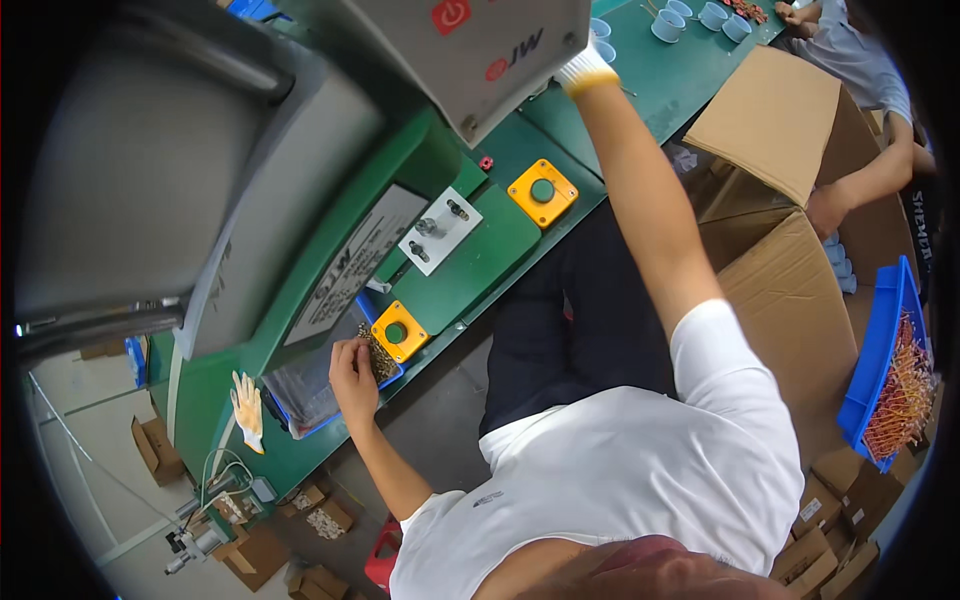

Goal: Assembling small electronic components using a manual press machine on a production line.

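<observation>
My left hand is bare and reaches into the blue bin of small brass-coloured parts. Its fingers are bent and drawn together at the parts; whatever they pinch is too small to make out. A knitted white glove with a yellow cuff covers my right hand. Stretched out to the far side, that hand lies partly behind the grey control box of a green machine, which hides its fingers. Between the hands, a metal plate with fittings sits at the machine's base.
Two yellow boxes with green push buttons, one far and one near, line the table edge. A loose glove lies at left. Right, a co-worker's hand reaches into a cardboard box; light blue cups stand beyond.
</observation>
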`<state>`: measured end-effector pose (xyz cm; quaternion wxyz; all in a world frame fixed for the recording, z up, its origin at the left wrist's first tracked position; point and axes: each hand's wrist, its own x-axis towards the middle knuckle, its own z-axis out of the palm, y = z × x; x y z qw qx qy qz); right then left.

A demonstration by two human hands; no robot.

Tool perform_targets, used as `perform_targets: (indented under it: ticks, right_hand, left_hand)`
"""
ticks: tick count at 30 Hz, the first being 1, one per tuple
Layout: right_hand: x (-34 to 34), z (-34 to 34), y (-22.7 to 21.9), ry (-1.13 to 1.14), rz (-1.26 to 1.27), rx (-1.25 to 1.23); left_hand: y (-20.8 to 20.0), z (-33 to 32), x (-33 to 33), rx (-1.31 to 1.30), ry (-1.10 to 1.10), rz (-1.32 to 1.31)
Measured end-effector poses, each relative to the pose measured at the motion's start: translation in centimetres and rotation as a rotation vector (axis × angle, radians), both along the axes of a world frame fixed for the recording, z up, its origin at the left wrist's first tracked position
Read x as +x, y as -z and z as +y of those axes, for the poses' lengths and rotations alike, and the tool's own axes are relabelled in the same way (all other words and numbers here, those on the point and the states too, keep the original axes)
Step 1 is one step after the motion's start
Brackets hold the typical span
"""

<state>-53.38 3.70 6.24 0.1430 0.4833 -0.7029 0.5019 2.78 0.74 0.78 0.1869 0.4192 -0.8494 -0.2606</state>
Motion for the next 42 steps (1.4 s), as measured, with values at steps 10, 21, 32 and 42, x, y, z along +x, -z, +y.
perform_targets:
  ticks: [10,21,32,42]
  right_hand:
    - [-11.3,-0.8,16.8,0.034,0.503,0.426]
    - [14.8,13.5,-2.5,-0.075,-0.62,-0.44]
    - [25.2,8.2,-1.3,-0.159,0.035,-0.008]
    - [25.0,8.8,-3.2,-0.147,-0.102,0.217]
  left_hand:
    - [0.2,-0.2,-1.6,0.011,0.036,0.024]
    - [0.3,0.3,-0.3,-0.035,-0.121,0.063]
    - [0.4,0.4,0.1,0.009,-0.14,0.016]
    - [0.3,2.0,-2.0,-0.082,-0.091,0.248]
